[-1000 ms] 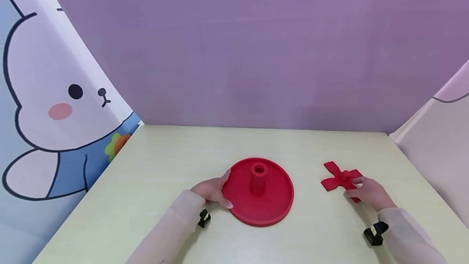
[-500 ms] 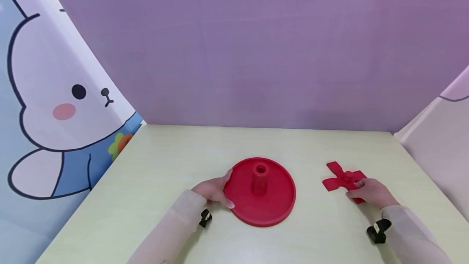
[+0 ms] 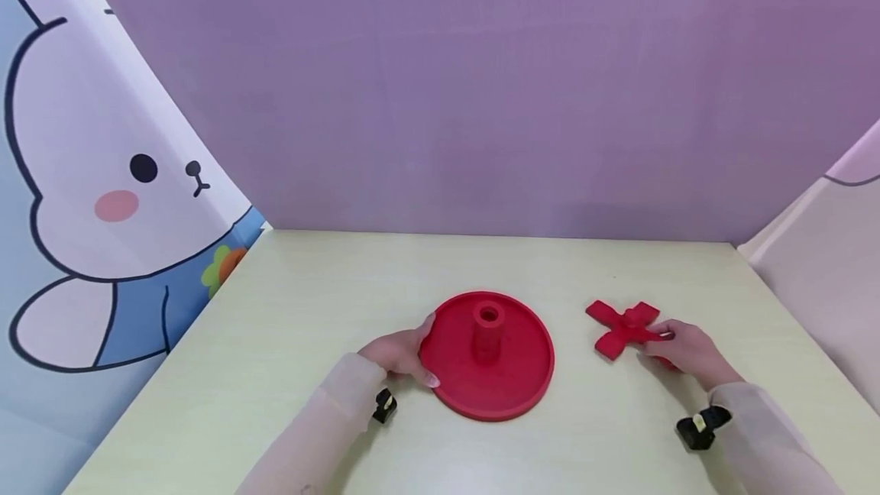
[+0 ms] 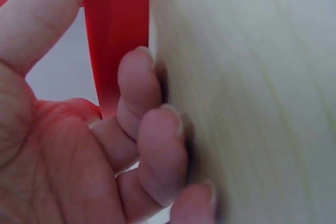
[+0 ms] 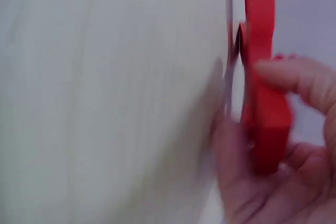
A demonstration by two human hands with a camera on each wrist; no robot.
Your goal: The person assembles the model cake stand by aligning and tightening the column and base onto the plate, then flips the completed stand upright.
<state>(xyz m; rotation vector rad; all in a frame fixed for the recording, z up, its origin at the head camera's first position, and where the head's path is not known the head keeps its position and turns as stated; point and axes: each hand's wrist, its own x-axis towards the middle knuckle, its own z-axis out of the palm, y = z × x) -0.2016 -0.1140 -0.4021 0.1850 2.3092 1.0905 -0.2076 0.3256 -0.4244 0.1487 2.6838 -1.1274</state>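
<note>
A round red base (image 3: pixel 512 388) with a raised rim and an upright hollow post (image 3: pixel 488 338) stands on the table. My left hand (image 3: pixel 399 356) grips its left edge, thumb at the upper side and fingers lower down. In the left wrist view, curled fingertips lie against the tabletop beside the red rim (image 4: pixel 118 35). To the right, my right hand (image 3: pixel 687 350) pinches one arm of a red cross-shaped piece (image 3: pixel 622 329) with flat arms and a small raised centre. Thumb and fingers are on either side of that red piece (image 5: pixel 270 129) in the right wrist view, slightly blurred.
The pale wooden table (image 3: pixel 344 273) ends at a purple backdrop (image 3: pixel 481 98). A panel with a cartoon rabbit (image 3: pixel 89 174) slants along the left, and a pale panel (image 3: pixel 818 289) along the right. A black wrist camera (image 3: pixel 701 430) sits below the right hand.
My right hand has turned the cross-shaped piece and shifted it slightly left; it looks tilted and partly lifted. The left hand and the round base hold their place.
</note>
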